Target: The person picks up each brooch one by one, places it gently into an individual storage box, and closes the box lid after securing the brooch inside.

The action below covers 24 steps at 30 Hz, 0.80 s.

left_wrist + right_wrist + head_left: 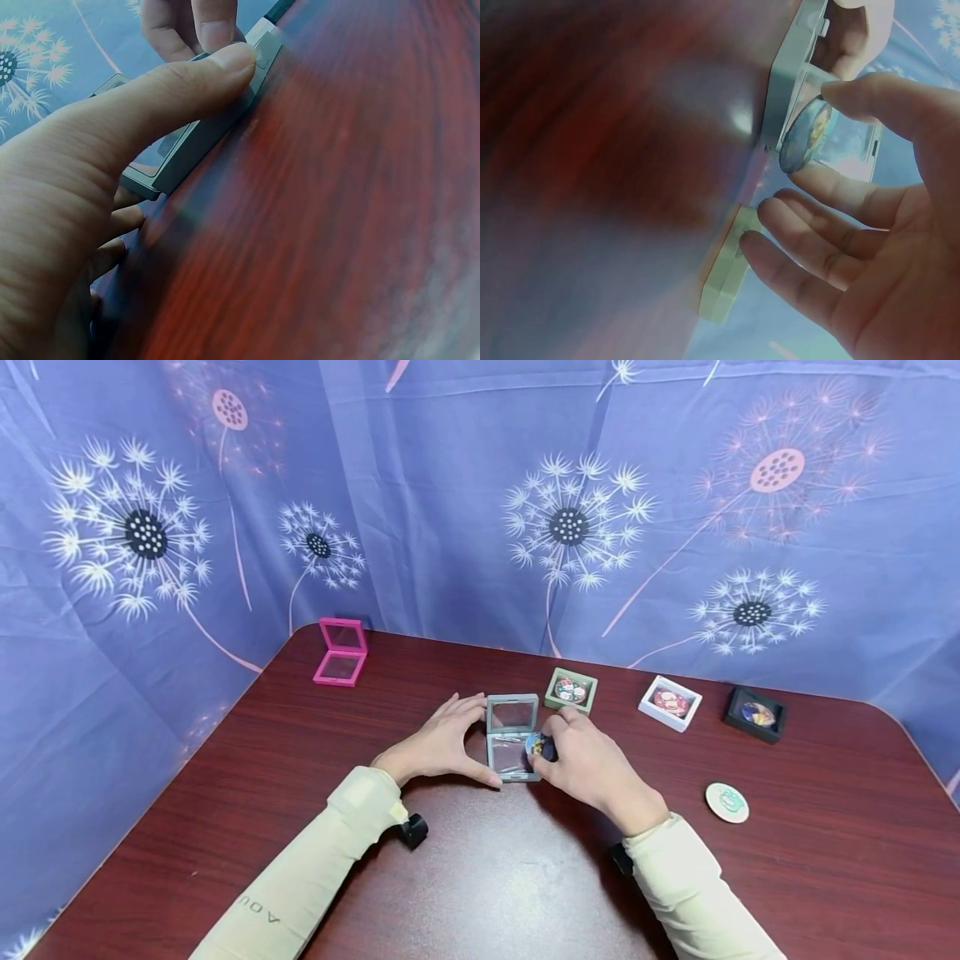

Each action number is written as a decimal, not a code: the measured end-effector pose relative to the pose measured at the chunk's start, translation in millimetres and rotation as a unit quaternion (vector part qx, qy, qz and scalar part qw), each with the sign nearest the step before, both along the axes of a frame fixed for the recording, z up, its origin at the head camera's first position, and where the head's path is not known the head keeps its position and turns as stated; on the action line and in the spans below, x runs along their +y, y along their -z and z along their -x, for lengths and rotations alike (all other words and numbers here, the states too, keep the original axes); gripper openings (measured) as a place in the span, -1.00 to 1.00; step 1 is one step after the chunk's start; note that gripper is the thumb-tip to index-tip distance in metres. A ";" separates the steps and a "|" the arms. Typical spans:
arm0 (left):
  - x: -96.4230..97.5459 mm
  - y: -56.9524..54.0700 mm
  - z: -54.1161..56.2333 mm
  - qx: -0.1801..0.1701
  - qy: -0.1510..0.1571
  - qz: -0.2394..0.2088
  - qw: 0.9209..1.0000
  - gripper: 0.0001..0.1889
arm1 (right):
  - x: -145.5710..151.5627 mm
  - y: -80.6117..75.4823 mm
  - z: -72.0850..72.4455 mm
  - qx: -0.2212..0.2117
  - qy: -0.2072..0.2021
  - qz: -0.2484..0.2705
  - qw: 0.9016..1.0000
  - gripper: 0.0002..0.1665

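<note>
A small grey-blue hinged display case (508, 755) with clear film windows stands with its lid raised on the table, between both hands. My left hand (442, 745) holds it from the left, thumb on the front edge and fingers by the raised lid. In the left wrist view the thumb (187, 90) lies across the case's frame. My right hand (592, 762) pinches a round picture badge (807, 136) between thumb and index finger. The badge is tilted over the right part of the case's lower window. The other right fingers are spread near a green box frame.
Behind the right hand stands the green frame (570, 688) with a round badge inside. Farther right are a white frame (671, 702) and a black frame (755, 713), each holding a badge. A loose pale badge (727, 802) lies at right. An opened pink case (341, 667) stands back left.
</note>
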State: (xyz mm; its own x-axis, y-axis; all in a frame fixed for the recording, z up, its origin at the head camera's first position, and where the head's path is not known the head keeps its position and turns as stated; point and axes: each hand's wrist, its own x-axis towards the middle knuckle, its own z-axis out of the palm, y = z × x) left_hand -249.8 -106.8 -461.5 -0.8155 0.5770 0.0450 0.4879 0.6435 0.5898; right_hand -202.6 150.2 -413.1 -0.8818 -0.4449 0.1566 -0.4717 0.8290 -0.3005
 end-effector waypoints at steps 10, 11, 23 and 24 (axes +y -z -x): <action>0.0 0.0 0.7 0.000 0.002 -0.003 1.000 -0.13 | -9.9 -0.2 -2.4 -0.014 0.015 -0.003 1.000 -0.58; 0.0 -0.2 0.6 0.000 0.003 -0.003 1.000 -0.13 | -10.9 -0.3 -2.7 -0.015 0.017 -0.003 1.000 -0.58; 0.7 -1.2 -0.2 0.004 0.003 0.005 1.000 -0.12 | -22.4 -0.1 -4.1 -0.018 0.031 -0.004 0.999 -0.57; 0.7 -1.2 -0.3 0.005 0.003 0.006 1.000 -0.12 | -23.1 -0.2 -4.1 -0.020 0.032 -0.005 0.999 -0.57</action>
